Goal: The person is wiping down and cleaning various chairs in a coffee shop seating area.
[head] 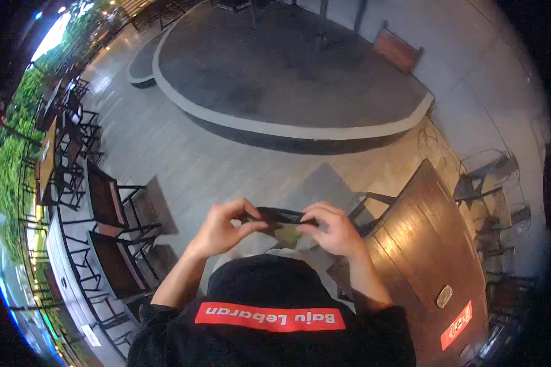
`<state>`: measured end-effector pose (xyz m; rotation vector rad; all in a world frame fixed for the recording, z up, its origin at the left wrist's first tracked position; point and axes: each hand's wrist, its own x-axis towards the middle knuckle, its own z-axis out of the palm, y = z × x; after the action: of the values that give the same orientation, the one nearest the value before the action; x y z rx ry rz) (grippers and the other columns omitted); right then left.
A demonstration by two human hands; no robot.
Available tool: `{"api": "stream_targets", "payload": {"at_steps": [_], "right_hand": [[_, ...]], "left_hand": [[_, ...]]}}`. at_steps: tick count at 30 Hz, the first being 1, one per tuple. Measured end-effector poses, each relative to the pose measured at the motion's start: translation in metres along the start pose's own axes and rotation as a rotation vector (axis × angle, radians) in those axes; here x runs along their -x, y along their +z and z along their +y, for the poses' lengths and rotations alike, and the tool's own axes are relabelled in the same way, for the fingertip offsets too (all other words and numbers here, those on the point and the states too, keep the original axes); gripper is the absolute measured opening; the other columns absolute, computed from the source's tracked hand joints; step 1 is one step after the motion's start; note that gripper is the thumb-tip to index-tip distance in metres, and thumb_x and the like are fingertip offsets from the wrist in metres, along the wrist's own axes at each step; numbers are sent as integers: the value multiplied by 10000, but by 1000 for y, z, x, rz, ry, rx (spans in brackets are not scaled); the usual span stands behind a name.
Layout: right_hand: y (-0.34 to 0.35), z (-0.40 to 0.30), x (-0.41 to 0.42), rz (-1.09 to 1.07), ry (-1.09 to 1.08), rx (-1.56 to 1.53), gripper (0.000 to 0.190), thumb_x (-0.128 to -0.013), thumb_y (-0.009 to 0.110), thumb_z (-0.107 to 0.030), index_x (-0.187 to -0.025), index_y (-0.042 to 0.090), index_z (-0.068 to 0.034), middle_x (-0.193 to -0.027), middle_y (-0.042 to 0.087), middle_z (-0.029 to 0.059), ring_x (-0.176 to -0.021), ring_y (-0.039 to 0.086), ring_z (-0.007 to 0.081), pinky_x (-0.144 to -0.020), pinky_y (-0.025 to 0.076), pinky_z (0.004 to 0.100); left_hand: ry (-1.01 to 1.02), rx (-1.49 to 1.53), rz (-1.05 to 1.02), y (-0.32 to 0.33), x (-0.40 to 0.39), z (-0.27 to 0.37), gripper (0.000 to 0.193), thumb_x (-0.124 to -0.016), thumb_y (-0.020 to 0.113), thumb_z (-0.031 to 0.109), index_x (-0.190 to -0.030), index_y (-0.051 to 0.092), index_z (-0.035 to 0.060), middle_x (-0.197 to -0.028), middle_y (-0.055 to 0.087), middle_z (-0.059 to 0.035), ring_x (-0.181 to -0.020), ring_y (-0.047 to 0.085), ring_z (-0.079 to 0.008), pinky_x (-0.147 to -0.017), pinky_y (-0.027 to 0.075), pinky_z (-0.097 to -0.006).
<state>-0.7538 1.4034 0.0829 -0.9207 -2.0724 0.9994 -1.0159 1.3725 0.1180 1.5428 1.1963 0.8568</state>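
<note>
My left hand (225, 227) pinches one end of a dark, narrow strip-like object (280, 215) between thumb and fingers. The other end is pinched by my right hand (333, 229), so the object spans the gap between both hands in front of my chest. It looks thin and flexible, perhaps fabric, with a slightly open fold along its middle; its exact kind I cannot tell. My fingers hide both its ends. Below the hands is a black shirt (261, 284) with a red printed band across it.
A wooden table (422, 243) with an oval object (444, 296) and a red sticker (457, 325) stands at the right. Dark chairs (115, 264) and a long pale table (66, 275) line the left. Ahead rises a low curved platform (280, 130) with a pale edge.
</note>
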Motion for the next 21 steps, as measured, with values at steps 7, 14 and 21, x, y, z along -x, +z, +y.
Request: {"api": "stream_targets", "payload": {"at_steps": [7,14,21], "right_hand": [[-43,28,-21,379,39,92,185,-685,774,-25,-788,621,-19,-1065,626,144,-1115,562,327,-924,446,406],[-77,63,-41,413,309,-163,227,-699,795,-78,-793,593,-37,-1119,601,133,-1145,543,253,-1034,363,453],[-119,72,-120,399,333,385,616,-730,765,-160,-1280,500,-80,-1217,530,176,-1148,505,336,-924,469,384]], "left_hand": [[-181,222,-164,9,-113,12,203,-866,648,16,-1064,635,-23,-893,681,-86,-854,649,-136,-729,534,-265],[139,100,-563,14,-236,0,199,-897,602,63,-1080,656,7,-1019,695,-104,-956,636,-151,-838,501,-301],[417,39,-967,22,-358,-7,206,-851,601,1,-1049,658,10,-1052,674,-114,-981,643,-257,-863,504,-350]]}}
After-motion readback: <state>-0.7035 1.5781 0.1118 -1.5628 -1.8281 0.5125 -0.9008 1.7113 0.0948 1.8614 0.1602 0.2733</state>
